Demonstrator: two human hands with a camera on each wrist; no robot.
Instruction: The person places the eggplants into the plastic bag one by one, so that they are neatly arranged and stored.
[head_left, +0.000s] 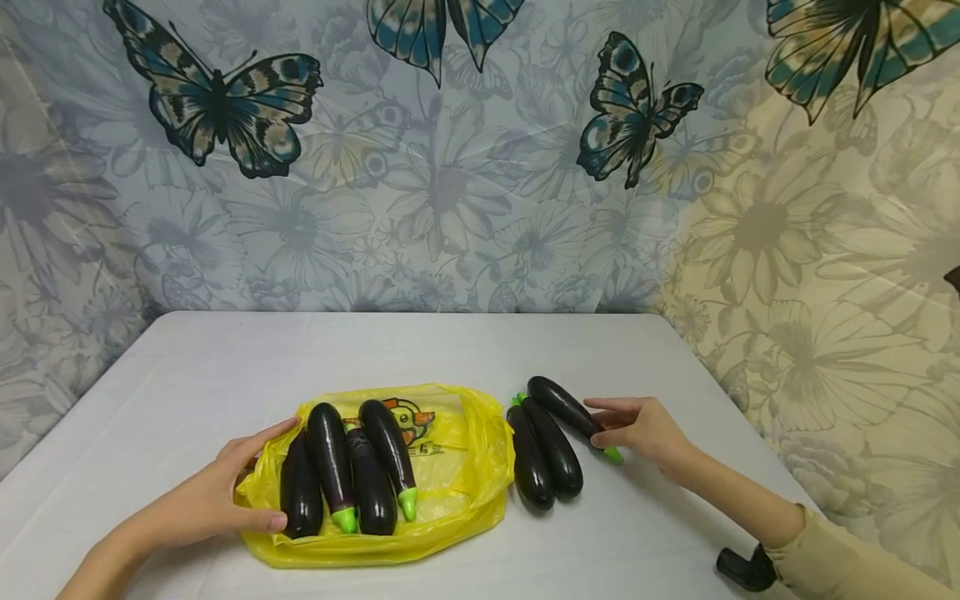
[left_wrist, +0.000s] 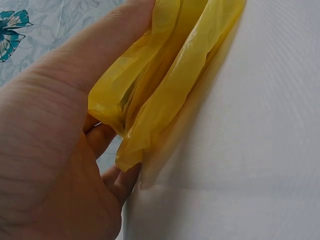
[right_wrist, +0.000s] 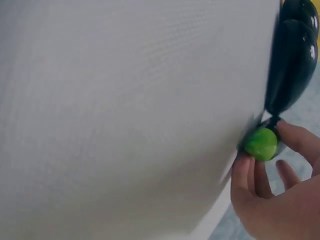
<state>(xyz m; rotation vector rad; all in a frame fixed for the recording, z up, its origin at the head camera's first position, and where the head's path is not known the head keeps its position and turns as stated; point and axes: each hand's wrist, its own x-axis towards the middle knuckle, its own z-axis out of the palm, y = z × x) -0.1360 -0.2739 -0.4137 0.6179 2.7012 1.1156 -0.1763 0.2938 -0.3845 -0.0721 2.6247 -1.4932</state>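
A yellow plastic bag (head_left: 457,525) lies open on the white table, with several dark eggplants (head_left: 330,458) side by side in it. At the bag's left end, my left hand (head_left: 198,500) grips the rim, thumb near and fingers on the far side; the left wrist view shows the folded yellow plastic (left_wrist: 165,95) between them. To the right of the bag, my right hand (head_left: 648,433) holds an eggplant (head_left: 558,402) near its green stem end (right_wrist: 261,144), between thumb and fingers. Two more eggplants (head_left: 553,450) lie next to it, close to the bag.
The white table (head_left: 247,358) reaches back to a cloth backdrop (head_left: 450,250) with flowers and butterflies. Near the right sleeve (head_left: 847,550) a black curved object (head_left: 746,569) shows at the lower right; its kind cannot be told.
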